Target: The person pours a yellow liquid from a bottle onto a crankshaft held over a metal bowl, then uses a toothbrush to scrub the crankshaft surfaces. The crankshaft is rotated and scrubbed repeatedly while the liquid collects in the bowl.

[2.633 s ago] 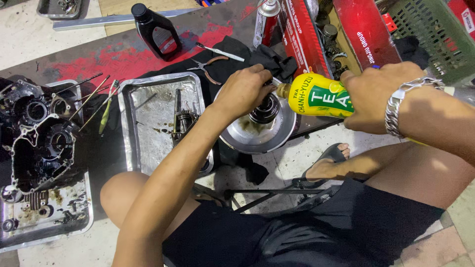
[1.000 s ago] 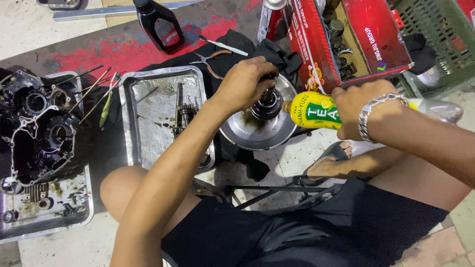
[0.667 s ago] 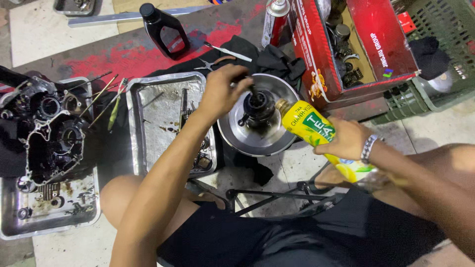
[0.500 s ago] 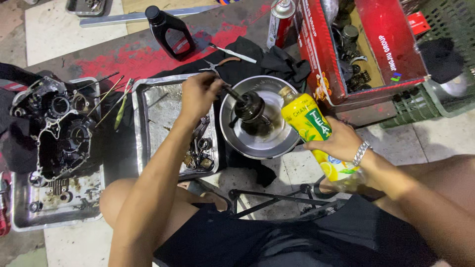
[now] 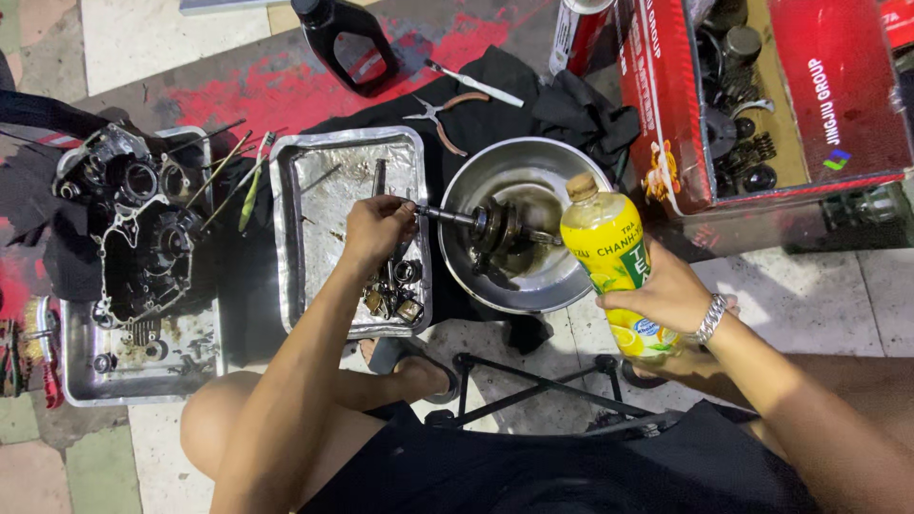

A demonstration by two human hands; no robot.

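Left hand (image 5: pixel 376 228) grips a greasy steel gear shaft (image 5: pixel 476 221); right hand (image 5: pixel 666 295) clasps a smooth yellow plastic bottle (image 5: pixel 609 257).

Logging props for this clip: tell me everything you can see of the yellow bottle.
The yellow bottle is clear plastic, wrapped in a yellow label with a green panel and lemon pictures near the base. It has a narrow neck and a brownish cap. It stands nearly upright, tilted slightly, cap toward the top of the frame. The right hand grips its lower half, in the air beside the round metal bowl, its upper part overlapping the bowl's rim in view. The contents cannot be seen.
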